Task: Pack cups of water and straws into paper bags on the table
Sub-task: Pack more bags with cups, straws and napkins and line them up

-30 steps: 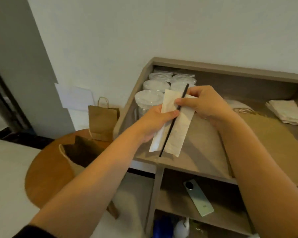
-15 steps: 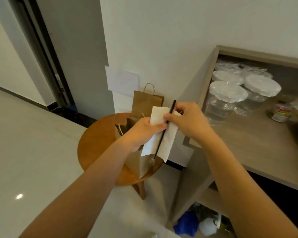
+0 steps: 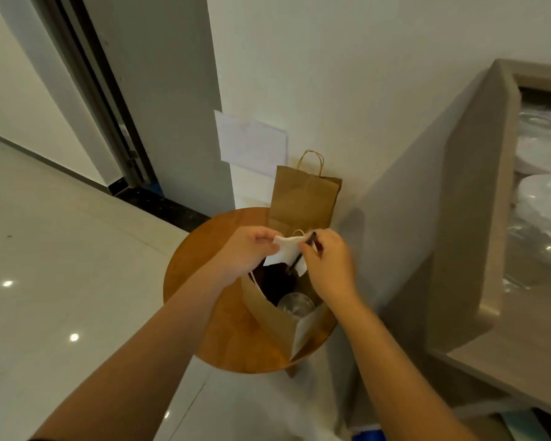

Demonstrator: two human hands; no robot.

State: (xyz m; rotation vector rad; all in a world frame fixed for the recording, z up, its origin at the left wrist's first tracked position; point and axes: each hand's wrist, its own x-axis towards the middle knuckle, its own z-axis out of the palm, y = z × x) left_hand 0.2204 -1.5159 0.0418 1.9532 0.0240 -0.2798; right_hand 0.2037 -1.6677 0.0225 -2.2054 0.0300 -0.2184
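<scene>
An open brown paper bag (image 3: 275, 319) stands on the round wooden table (image 3: 226, 342). Inside it shows the clear lid of a cup of water (image 3: 295, 305). My left hand (image 3: 247, 249) pinches a white napkin (image 3: 287, 254) over the bag's mouth. My right hand (image 3: 328, 262) pinches a black straw (image 3: 301, 254) that lies against the napkin, its lower end pointing into the bag. A second brown paper bag (image 3: 303, 202) with its handles up stands behind, against the wall.
A wooden shelf unit (image 3: 477, 237) stands to the right, holding several lidded clear cups (image 3: 544, 198). A white sheet (image 3: 252, 144) hangs on the wall behind the table. A dark door frame (image 3: 109, 106) is at the left, above the glossy tiled floor.
My view has swung left from the shelf to the round table. Both hands carried the napkin and straw from over the shelf to above the open bag and lowered them toward its mouth.
</scene>
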